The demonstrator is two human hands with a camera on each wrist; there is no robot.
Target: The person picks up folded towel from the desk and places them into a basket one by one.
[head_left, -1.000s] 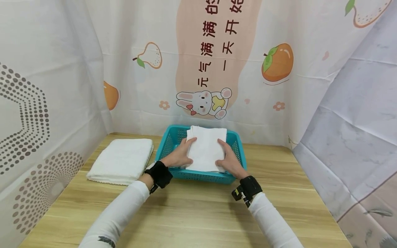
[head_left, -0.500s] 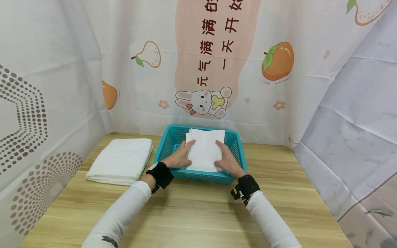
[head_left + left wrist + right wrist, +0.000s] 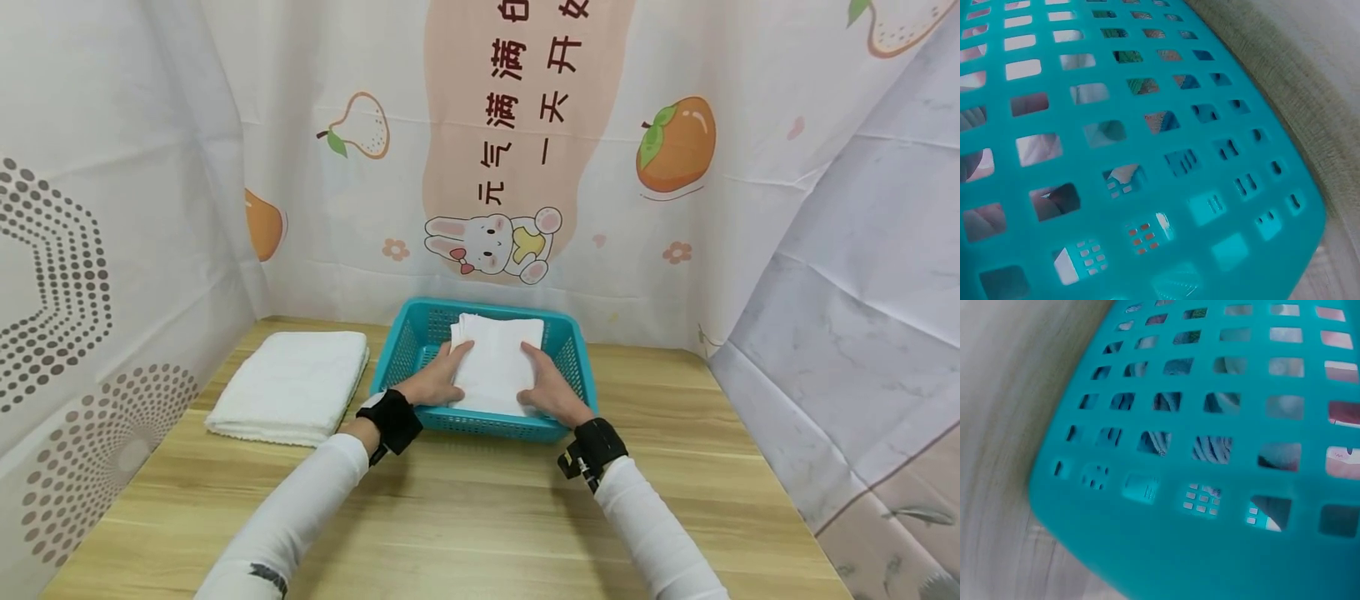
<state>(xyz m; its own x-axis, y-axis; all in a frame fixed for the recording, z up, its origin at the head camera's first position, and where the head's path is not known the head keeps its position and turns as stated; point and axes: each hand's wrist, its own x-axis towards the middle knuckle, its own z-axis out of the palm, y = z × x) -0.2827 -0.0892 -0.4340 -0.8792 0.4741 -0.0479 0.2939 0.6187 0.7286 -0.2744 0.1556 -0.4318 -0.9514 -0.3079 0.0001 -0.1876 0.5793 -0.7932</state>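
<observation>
In the head view a folded white towel (image 3: 497,367) lies inside a teal plastic basket (image 3: 487,425) near the back of the table. My left hand (image 3: 437,379) grips the towel's left edge, thumb and forefinger on its upper face. On the opposite edge my right hand (image 3: 551,387) grips it in the same way. The other fingers are mostly hidden down in the basket. Both wrist views are filled by the basket's perforated wall, the left one (image 3: 1179,181) and the right one (image 3: 1147,512). Only scraps of hand and white cloth show through the holes.
Left of the basket, a second folded white towel (image 3: 292,383) lies on the wooden table (image 3: 480,517). A printed curtain (image 3: 360,233) hangs close behind the basket, and more cloth hangs along both sides of the table.
The held towel has sunk slightly lower into the basket and shifted a little left, both hands moving with it. During the last half second the hands barely move. The head view shifts slightly.
</observation>
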